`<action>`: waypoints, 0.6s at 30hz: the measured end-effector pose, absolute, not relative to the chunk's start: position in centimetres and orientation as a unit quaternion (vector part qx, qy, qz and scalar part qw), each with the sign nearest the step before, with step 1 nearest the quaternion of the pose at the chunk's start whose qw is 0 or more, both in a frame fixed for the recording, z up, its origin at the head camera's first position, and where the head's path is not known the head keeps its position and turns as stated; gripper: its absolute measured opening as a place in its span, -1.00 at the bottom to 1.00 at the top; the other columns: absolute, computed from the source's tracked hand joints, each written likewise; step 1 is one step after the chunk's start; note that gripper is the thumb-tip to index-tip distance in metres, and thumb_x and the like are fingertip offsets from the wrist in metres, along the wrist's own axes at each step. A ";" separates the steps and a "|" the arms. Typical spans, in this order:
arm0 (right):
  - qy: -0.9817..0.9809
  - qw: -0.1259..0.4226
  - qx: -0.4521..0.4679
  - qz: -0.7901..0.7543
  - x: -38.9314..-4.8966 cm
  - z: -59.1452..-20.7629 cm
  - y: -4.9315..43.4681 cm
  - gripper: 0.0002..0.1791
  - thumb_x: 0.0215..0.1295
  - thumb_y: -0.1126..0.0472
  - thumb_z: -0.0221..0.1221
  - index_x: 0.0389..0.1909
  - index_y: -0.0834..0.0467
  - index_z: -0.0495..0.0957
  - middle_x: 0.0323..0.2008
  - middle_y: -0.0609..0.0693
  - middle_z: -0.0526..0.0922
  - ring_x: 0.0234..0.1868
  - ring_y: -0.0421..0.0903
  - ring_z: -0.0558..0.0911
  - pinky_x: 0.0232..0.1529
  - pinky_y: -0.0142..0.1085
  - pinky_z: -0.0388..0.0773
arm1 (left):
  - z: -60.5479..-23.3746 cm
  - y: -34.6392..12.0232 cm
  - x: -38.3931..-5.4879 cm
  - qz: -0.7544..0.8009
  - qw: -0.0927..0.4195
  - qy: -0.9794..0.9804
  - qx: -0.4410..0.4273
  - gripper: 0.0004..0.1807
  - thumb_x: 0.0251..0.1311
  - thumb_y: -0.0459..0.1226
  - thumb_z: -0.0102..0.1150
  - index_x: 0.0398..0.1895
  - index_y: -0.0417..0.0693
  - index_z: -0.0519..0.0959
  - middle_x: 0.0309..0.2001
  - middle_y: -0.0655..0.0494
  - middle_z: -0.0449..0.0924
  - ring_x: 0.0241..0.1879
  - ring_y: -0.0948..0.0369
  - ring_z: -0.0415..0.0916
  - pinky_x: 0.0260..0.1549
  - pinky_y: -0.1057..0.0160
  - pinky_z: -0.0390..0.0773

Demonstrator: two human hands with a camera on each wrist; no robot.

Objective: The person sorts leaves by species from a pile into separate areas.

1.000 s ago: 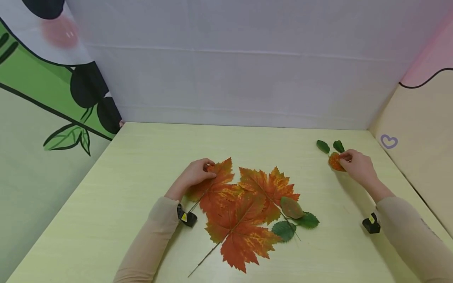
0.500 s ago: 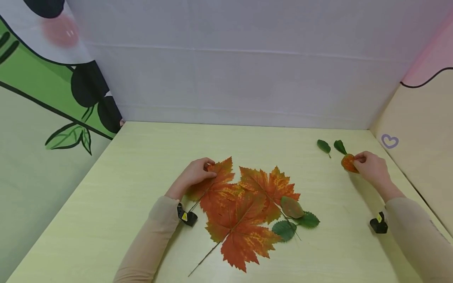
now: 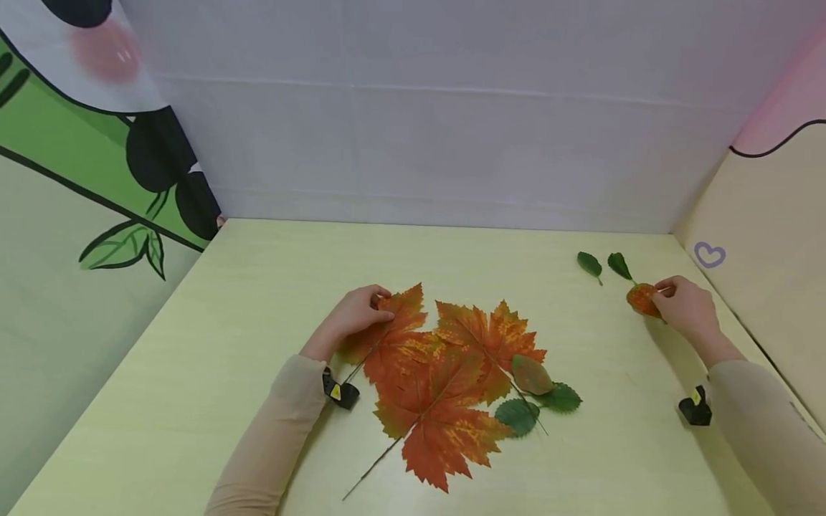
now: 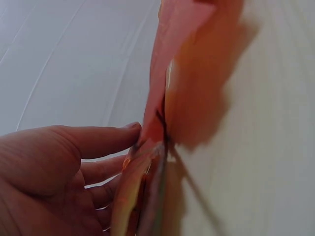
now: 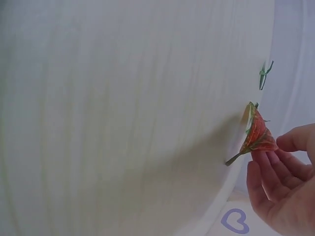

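At the far right of the table my right hand pinches a small orange leaf by its edge. The right wrist view shows this orange leaf between thumb and fingers, its short stem pointing toward the table. Two small green leaves lie just behind it. My left hand holds the outer edge of the left orange maple leaf, its thumb on one face and fingers partly hidden behind. That maple leaf stands slightly off the table in the left wrist view.
Two more orange maple leaves overlap in the middle, one with a long stem toward the front. A small sprig of green and reddish leaves lies at their right. A pale wall rises behind the table.
My right hand has moved right with the small orange leaf, away from the leftmost green leaf. The left hand and the maple leaves have stayed in place.
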State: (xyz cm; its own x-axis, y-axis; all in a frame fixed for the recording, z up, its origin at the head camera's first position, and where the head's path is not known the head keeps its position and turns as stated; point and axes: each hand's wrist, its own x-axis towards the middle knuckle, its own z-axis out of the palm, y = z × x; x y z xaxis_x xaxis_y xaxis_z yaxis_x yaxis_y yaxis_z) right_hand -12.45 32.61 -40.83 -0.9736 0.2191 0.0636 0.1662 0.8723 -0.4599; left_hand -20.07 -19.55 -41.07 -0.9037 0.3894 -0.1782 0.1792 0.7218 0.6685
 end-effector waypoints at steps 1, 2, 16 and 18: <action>-0.966 0.057 -0.101 0.232 -12.4 -40.8 32.6 -0.61 0.23 0.15 -0.07 -0.11 0.41 0.39 -0.20 0.38 0.52 -0.27 0.23 0.49 -0.48 -0.26 0.31 | -41.1 -19.5 -20.1 0.339 0.155 0.915 0.155 -0.53 0.12 -0.21 0.19 0.10 -0.16 0.42 -0.11 -0.09 0.51 -0.17 0.07 0.44 -0.12 0.11 0.43; -0.966 0.059 -0.101 0.229 -12.4 -40.8 32.6 -0.61 0.23 0.15 -0.08 -0.11 0.41 0.39 -0.20 0.38 0.52 -0.26 0.24 0.49 -0.48 -0.25 0.31 | -41.1 -19.5 -20.1 0.337 0.155 0.915 0.156 -0.53 0.12 -0.21 0.19 0.10 -0.16 0.42 -0.11 -0.09 0.51 -0.17 0.07 0.44 -0.12 0.11 0.43; -0.971 0.099 -0.041 0.215 -11.9 -39.1 27.9 -0.67 0.23 0.20 -0.04 -0.15 0.38 0.47 -0.23 0.33 0.48 -0.26 0.21 0.50 -0.43 -0.08 0.39 | -41.0 -19.5 -20.0 0.328 0.148 0.919 0.160 -0.53 0.12 -0.20 0.19 0.10 -0.15 0.42 -0.13 -0.07 0.51 -0.19 0.09 0.43 -0.14 0.11 0.43; -0.971 0.095 -0.022 0.218 -11.7 -38.8 26.8 -0.69 0.26 0.21 -0.03 -0.15 0.39 0.48 -0.24 0.32 0.52 -0.25 0.20 0.52 -0.39 -0.05 0.41 | -41.0 -19.4 -19.9 0.328 0.146 0.919 0.161 -0.54 0.12 -0.21 0.19 0.09 -0.16 0.42 -0.14 -0.07 0.51 -0.20 0.09 0.43 -0.15 0.11 0.42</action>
